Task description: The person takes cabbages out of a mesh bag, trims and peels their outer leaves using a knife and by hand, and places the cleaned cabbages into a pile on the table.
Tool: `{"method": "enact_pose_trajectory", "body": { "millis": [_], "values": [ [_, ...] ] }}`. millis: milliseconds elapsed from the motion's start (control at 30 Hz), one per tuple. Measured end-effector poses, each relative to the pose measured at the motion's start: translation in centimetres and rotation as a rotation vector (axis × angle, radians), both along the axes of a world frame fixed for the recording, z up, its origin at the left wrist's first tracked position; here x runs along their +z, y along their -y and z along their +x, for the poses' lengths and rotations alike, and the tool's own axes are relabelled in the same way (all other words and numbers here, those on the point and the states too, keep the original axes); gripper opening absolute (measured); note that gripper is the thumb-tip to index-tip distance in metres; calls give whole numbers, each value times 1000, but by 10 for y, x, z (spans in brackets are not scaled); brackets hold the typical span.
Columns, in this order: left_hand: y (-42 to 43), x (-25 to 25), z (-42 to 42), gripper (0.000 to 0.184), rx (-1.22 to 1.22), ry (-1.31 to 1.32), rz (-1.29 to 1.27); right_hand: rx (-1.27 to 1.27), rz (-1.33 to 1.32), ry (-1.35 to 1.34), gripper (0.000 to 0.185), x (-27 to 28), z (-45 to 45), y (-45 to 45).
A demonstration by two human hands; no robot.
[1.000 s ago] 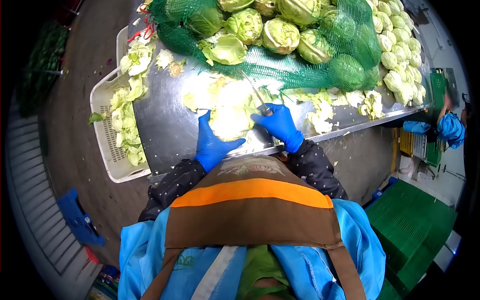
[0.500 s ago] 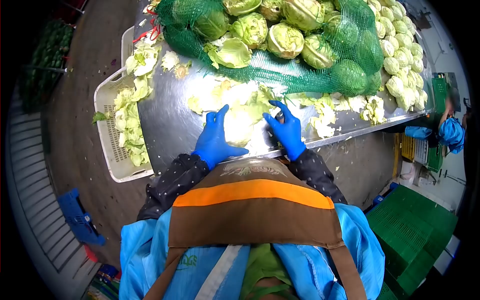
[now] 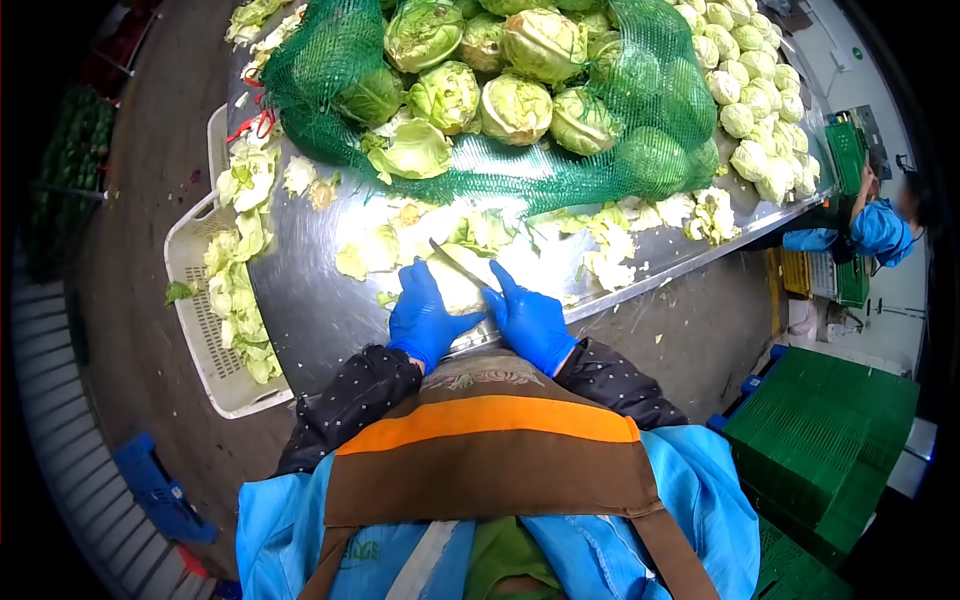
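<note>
My right hand [image 3: 530,318], in a blue glove, holds a knife [image 3: 458,263] by its hidden handle. The blade points up and to the left, over pale cabbage leaves [image 3: 380,250] strewn on the steel table. Beside it my left hand [image 3: 424,318], also gloved in blue, is open, its fingers forward and its thumb stretched toward the right hand. Bright glare between the hands hides some detail there. Beyond the leaves lies a green mesh sack [image 3: 490,185], partly opened around several whole cabbages [image 3: 515,108].
A white crate [image 3: 190,290] of loose leaves stands at the table's left edge. Trimmed cabbages [image 3: 755,100] are heaped on the table's far right. Green crates [image 3: 820,440] stand on the floor at right. Another person [image 3: 885,232] in blue is farther right.
My right hand has moved left, close to my left hand, and the knife blade now shows over the leaves. The camera view has shifted, so the table's contents appear farther left.
</note>
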State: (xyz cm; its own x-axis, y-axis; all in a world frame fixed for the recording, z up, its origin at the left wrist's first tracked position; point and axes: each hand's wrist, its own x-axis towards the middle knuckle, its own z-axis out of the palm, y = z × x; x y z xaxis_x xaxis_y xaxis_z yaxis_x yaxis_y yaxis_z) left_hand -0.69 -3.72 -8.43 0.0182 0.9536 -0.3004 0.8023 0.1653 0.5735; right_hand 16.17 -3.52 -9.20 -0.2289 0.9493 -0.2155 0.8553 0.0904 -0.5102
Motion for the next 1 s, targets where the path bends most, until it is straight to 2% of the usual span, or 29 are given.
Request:
{"method": "enact_pose_trajectory", "body": {
  "millis": [33, 100, 167, 300, 400, 433, 500, 533, 600, 667, 733, 767, 800, 900, 933, 1000],
  "values": [
    [2, -8, -2, 113, -41, -17, -2, 20, -22, 28, 45, 4, 2, 3],
    [4, -19, -1, 110, -13, 39, 42, -182, 34, -273, 44, -36, -2, 1],
    [2, -11, 1, 109, 31, 45, 21, -368, 36, -522, 44, -46, -8, -15],
    [10, -15, -7, 109, 12, 77, 29, -115, -156, -227, 48, 8, -6, -22],
    [14, -17, -11, 109, -27, 96, 57, -80, 21, -201, 37, -13, 1, -45],
    [16, -18, -14, 110, -22, 113, 62, -97, -8, -208, 28, -25, 5, -56],
    [23, -22, -24, 111, -18, 144, 74, -39, -20, -27, 28, -54, 7, -61],
    [29, -30, -31, 111, 6, 287, 86, -57, -22, 40, 28, -58, 3, -60],
    [48, -56, -47, 111, 70, 581, 113, -155, 57, -42, 30, -60, 0, -60],
    [61, -67, -62, 105, 125, 673, -46, -231, 175, -107, 31, -71, 0, -63],
    [67, -50, -72, 100, 200, 738, -232, -462, -20, -582, 33, -61, -2, -65],
    [69, -34, -66, 106, 304, 654, -129, -534, -208, -898, 41, -61, 1, -65],
    [65, -24, -63, 109, 217, 560, -14, -476, -195, -1025, 53, -32, -5, -61],
    [39, -7, -54, 118, -75, 218, 302, -315, -208, -955, 61, -10, -1, -39],
    [31, 5, -47, 111, -101, 177, 189, -292, -208, -898, 63, -10, 0, -29],
    [21, -8, -43, 102, -181, 341, 71, -389, -335, -928, 61, -28, 6, -15]
  ]
}}
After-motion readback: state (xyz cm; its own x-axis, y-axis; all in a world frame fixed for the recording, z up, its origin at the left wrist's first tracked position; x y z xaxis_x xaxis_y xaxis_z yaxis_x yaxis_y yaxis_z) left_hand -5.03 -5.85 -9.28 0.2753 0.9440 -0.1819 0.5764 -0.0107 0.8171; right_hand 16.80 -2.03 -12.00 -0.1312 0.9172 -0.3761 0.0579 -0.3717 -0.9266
